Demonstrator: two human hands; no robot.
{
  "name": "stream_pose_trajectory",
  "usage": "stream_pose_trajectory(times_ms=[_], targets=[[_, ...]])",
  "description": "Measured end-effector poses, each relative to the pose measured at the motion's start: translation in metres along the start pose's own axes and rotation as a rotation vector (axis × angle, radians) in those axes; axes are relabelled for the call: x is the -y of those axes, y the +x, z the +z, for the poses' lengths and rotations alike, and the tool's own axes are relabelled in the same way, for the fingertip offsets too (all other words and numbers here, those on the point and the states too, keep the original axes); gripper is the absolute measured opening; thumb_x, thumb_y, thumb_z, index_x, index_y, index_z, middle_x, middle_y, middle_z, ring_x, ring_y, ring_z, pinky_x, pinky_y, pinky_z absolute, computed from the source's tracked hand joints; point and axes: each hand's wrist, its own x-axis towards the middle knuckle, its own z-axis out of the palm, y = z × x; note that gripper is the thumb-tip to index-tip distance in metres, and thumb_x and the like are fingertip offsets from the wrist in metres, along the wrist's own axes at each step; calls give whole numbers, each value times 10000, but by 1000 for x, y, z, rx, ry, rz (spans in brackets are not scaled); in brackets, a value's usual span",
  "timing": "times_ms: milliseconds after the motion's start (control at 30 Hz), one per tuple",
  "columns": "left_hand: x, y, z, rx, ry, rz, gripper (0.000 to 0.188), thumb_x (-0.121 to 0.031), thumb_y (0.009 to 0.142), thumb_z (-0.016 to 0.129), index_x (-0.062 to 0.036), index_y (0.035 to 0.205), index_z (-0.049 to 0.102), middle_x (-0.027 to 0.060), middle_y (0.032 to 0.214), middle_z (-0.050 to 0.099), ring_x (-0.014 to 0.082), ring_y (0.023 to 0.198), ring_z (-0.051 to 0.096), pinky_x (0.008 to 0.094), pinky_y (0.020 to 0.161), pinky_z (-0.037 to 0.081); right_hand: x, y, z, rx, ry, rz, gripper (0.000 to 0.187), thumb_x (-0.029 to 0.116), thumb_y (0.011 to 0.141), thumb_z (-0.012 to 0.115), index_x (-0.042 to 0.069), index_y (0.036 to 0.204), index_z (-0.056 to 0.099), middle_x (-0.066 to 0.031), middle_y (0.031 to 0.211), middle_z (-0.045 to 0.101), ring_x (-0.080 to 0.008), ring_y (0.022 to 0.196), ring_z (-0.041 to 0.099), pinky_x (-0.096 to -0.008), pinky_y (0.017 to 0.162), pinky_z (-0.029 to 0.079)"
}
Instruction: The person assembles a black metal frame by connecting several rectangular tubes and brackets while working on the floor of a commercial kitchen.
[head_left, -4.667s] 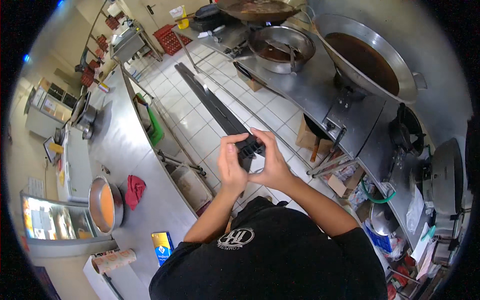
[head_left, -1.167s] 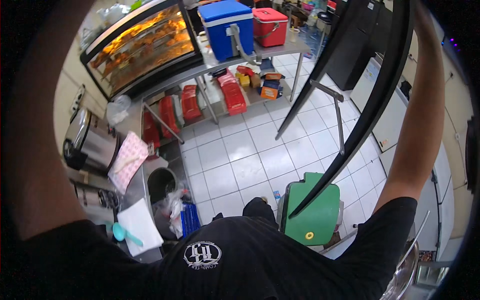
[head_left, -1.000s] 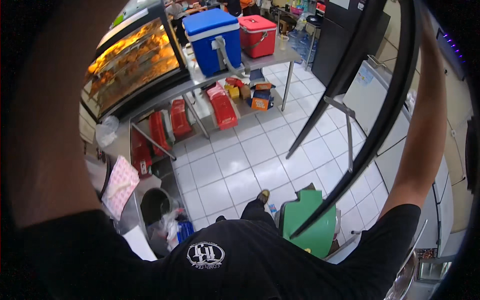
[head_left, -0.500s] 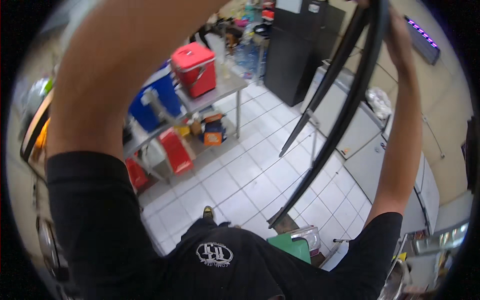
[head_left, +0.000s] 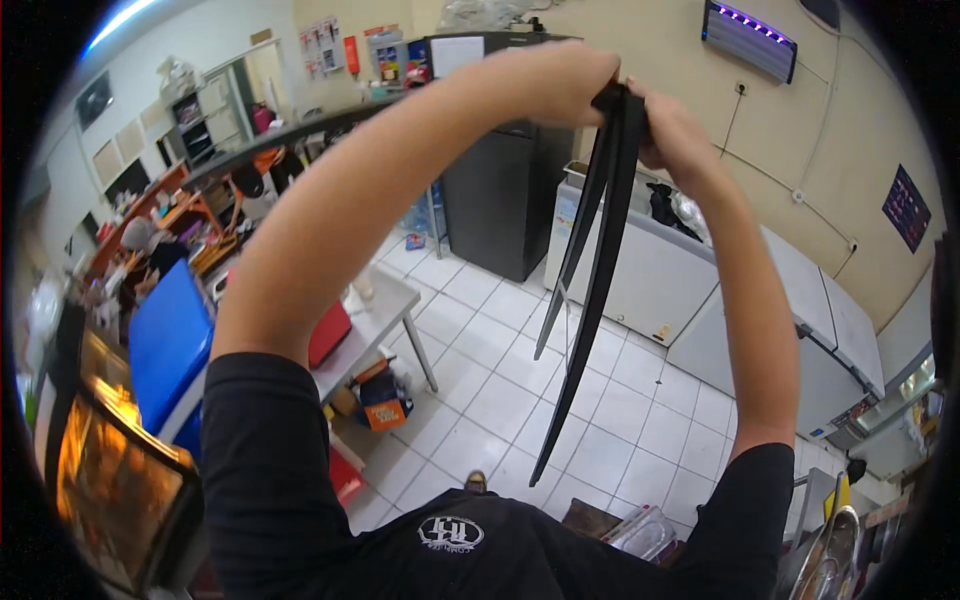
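Both arms are raised in front of me. Two long black bars, like the legs of a folding stand (head_left: 606, 250), hang down from my hands and spread apart toward the floor. A thin metal strut links them partway down. My left hand (head_left: 578, 82) is closed at the top of the stand, its fingertips mostly hidden. My right hand (head_left: 678, 140) wraps the upper end from the right side, close to the left. Behind my left forearm, another long dark bar (head_left: 290, 137) stretches left; whether it joins the stand, I cannot tell.
White chest freezers (head_left: 640, 275) line the right wall, beside a dark refrigerator (head_left: 487, 195). At left, a metal table (head_left: 385, 310) stands near a blue cooler box (head_left: 170, 335) and a lit glass display case (head_left: 115, 480). A person (head_left: 150, 245) is farther back. White floor tiles (head_left: 480, 410) lie below.
My view has tilted up, bringing both hands fully into the picture. The stand's bars now hang more upright and nearer the middle, and the bar on the left has come into view.
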Motion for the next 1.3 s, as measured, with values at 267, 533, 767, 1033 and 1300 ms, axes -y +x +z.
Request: stream_pose_trajectory(times_ms=[267, 533, 767, 1033, 1300], targets=[[60, 28, 79, 62, -1, -31, 468, -220, 867, 793, -36, 1227, 556, 276, 962, 719, 485, 927, 711, 528, 782, 583, -124, 67, 7, -208, -384, -564, 278, 278, 1153, 414, 33, 1107, 538, -153, 709, 526, -322, 636, 517, -427, 621, 423], [102, 43, 183, 197, 58, -48, 522, -155, 854, 776, -96, 1295, 502, 200, 884, 750, 420, 871, 739, 510, 723, 583, -216, 103, 26, -136, -185, -254, 398, 329, 1149, 424, -22, 1055, 587, -202, 731, 564, -384, 664, 518, -441, 643, 447], [144, 17, 253, 133, 31, -170, 378, -105, 850, 707, -76, 1194, 553, 167, 844, 732, 394, 793, 729, 489, 677, 567, -272, 159, 34, 169, -141, -280, 320, 249, 1107, 485, -32, 1019, 611, -258, 851, 673, -467, 804, 655, -514, 680, 478], [204, -3, 282, 85, 161, -272, 291, -147, 863, 712, -62, 1076, 534, 130, 768, 702, 351, 705, 720, 449, 618, 558, -333, 255, 83, 184, -260, -899, 57, 75, 1025, 595, 19, 1036, 596, -172, 794, 609, -395, 730, 601, -494, 680, 475], [287, -41, 310, 157, 109, -418, 342, -167, 834, 761, -59, 1082, 551, 126, 707, 679, 355, 678, 707, 448, 627, 553, -335, 295, 161, 460, -118, -27, 208, 184, 1117, 491, 1, 1062, 571, -214, 740, 619, -411, 689, 613, -469, 661, 464]])
